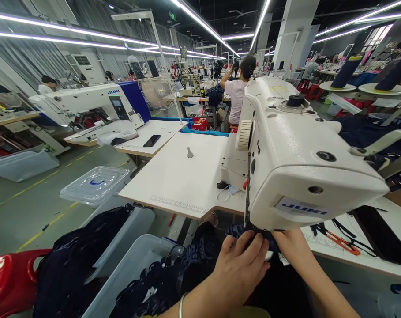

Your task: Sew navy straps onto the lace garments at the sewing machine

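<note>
A white sewing machine [306, 145] marked JUKI stands close in front of me. Navy patterned fabric [235, 229] lies under its head and hangs toward my lap. My left hand [241, 263], bent at the fingers, is closed on this fabric beside the needle area. On the far side of the machine head, my right hand [291, 247] reaches in at the fabric; its fingers are mostly hidden. A small white label [284, 259] shows just below that hand.
Left of me, a clear plastic bin [121, 269] holds dark fabric and straps. The white table [177, 176] carries a small grey metal piece [190, 153]; a phone [151, 141] lies beyond. Orange-handled scissors [342, 243] lie right. A person in pink [235, 97] works ahead.
</note>
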A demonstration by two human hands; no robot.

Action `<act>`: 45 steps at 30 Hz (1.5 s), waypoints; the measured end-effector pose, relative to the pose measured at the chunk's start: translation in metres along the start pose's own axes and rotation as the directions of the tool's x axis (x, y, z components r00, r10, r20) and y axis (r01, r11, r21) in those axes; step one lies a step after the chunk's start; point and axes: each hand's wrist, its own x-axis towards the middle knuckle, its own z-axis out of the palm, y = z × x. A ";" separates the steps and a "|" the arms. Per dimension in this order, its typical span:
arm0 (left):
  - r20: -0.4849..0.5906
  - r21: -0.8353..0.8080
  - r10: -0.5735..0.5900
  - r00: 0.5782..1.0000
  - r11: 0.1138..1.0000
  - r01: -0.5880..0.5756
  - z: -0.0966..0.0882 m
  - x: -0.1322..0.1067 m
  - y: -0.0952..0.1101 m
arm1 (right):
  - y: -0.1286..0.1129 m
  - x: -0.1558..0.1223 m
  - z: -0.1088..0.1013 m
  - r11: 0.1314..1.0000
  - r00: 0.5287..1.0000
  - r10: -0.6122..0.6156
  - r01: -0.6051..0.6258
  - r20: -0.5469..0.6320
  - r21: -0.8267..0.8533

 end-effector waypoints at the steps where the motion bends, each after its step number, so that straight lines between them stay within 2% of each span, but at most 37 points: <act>1: -0.005 -0.011 -0.013 1.000 1.000 0.013 -0.001 0.002 0.000 | 0.001 0.002 0.000 1.000 1.000 -0.021 0.021 -0.002 -0.001; 6: 0.003 -0.007 -0.031 1.000 0.999 0.031 -0.006 0.008 0.001 | 0.008 0.012 0.004 0.984 0.981 -0.174 0.170 -0.082 -0.059; 9: 0.038 -0.025 -0.040 0.998 0.999 0.041 -0.007 0.010 0.002 | 0.013 0.018 0.006 0.977 0.973 -0.212 0.208 -0.093 -0.057; 12: 0.061 -0.042 -0.055 0.997 0.997 0.057 -0.007 0.011 0.003 | 0.015 0.021 0.008 0.979 0.975 -0.202 0.199 -0.091 -0.042; 18: 0.023 -0.052 -0.056 0.998 0.997 0.057 -0.005 0.011 0.002 | 0.014 0.020 0.011 0.989 0.984 -0.151 0.150 -0.091 -0.014; 26: 0.025 -0.043 -0.058 0.998 0.997 0.059 -0.004 0.011 0.003 | 0.009 0.018 0.011 0.997 0.992 -0.077 0.079 -0.100 0.023; 33: 0.036 -0.025 -0.066 0.997 0.997 0.066 -0.005 0.014 0.003 | 0.002 0.025 0.005 0.996 0.995 -0.073 0.076 -0.069 0.041; 45: 0.011 0.007 -0.072 0.997 0.997 0.072 -0.003 0.007 0.003 | 0.012 0.021 0.009 0.995 0.994 -0.069 0.074 -0.089 0.061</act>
